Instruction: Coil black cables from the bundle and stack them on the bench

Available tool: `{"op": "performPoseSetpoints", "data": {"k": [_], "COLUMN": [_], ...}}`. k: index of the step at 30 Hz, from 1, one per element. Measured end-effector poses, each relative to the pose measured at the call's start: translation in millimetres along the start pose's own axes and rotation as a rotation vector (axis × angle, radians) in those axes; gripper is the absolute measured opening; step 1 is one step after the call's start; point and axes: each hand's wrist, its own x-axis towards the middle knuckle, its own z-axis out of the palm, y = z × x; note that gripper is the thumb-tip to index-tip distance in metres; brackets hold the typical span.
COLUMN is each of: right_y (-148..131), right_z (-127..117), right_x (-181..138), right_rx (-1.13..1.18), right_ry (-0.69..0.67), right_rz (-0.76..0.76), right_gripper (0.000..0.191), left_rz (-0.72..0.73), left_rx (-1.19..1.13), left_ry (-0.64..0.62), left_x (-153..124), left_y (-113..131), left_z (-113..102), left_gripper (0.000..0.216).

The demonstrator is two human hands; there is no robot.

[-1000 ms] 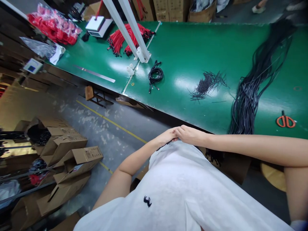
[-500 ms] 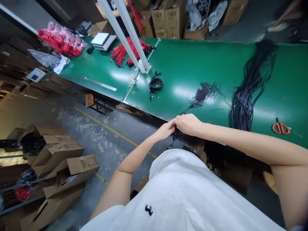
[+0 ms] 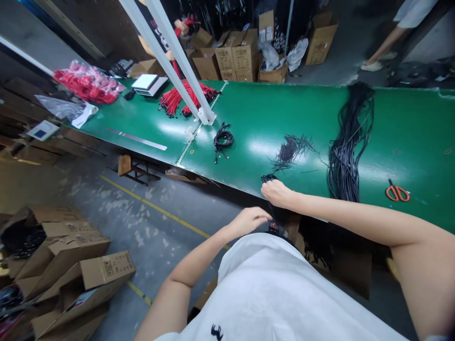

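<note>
My right hand (image 3: 276,193) is closed round a small bundle of black cable (image 3: 267,178) at the near edge of the green table (image 3: 270,113); the cable loops out above my knuckles and hangs below my fist. My left hand (image 3: 249,219) sits lower, just below the table edge, fingers pinched near the hanging end of the same cable. A scatter of short black wire pieces (image 3: 289,150) lies beyond my right hand. A long bunch of black cables (image 3: 346,142) runs across the table to the right.
Orange scissors (image 3: 397,192) lie at the right. A coiled black cable (image 3: 222,139), red cable bundles (image 3: 181,97), a metal ruler (image 3: 137,139) and white frame posts (image 3: 167,52) are further left. Open cardboard boxes (image 3: 71,274) stand on the floor at left. Another person's legs (image 3: 387,35) show behind the table.
My hands rose from my lap to the table edge. They have separated: the right lifted the black cable onto the edge, the left dropped below it.
</note>
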Motion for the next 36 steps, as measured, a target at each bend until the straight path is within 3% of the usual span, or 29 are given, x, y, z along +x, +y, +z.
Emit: {"op": "performPoseSetpoints", "data": {"k": [3,5,8,10,12,15,16,18,20,22,24,27,31,34,36], "right_y": [-4,-9,-8,-2,6,14,16,16,15,16,18,23,22,13,5], "right_z": [4,5,6,9,15,25,28,29,27,23,22,27,44,54,60], "right_x": [-5,-7,-3,1,2,-5,-8,-16,-21,-23,-20,-15,-13,-18,-22], "right_rx": [-0.033,-0.066,-0.081,-0.07,-0.063,-0.065,-0.065,-0.069,-0.08,-0.081,-0.033,0.115,0.233,0.33,0.555], "right_ry": [0.114,0.215,0.204,0.133,0.093,0.082,0.082,0.104,0.155,0.198,0.187,0.127,0.103,0.124,0.211], "right_rz": [-0.131,-0.242,-0.245,-0.161,-0.095,-0.079,-0.084,-0.115,-0.163,-0.2,-0.186,-0.041,0.167,0.342,0.495], "right_gripper": [0.03,0.031,0.03,0.028,0.026,0.024,0.025,0.026,0.027,0.029,0.03,0.026,0.022,0.03,0.034], "left_rz": [0.041,0.103,0.0,-0.213,-0.311,-0.12,-0.046,0.012,-0.022,-0.127,-0.303,-0.495,-0.529,-0.534,-0.507], "left_rx": [0.303,0.449,0.494,0.423,0.229,-0.1,-0.126,-0.03,0.114,0.113,-0.027,-0.209,-0.804,-1.09,-1.18], "left_ry": [0.29,0.243,0.118,0.197,0.274,0.113,0.078,0.149,0.283,0.265,0.212,0.253,0.415,0.498,0.519], "left_x": [4,16,35,41,39,25,21,17,23,35,51,71,82,80,78], "left_y": [-12,-19,-19,-12,-1,12,13,12,7,3,1,4,9,10,12], "left_z": [-15,-19,-2,24,50,67,64,50,32,23,28,55,88,92,88], "left_gripper": [0.039,0.051,0.03,0.028,0.035,0.042,0.037,0.033,0.04,0.044,0.026,0.012,0.018,0.025,0.023]}}
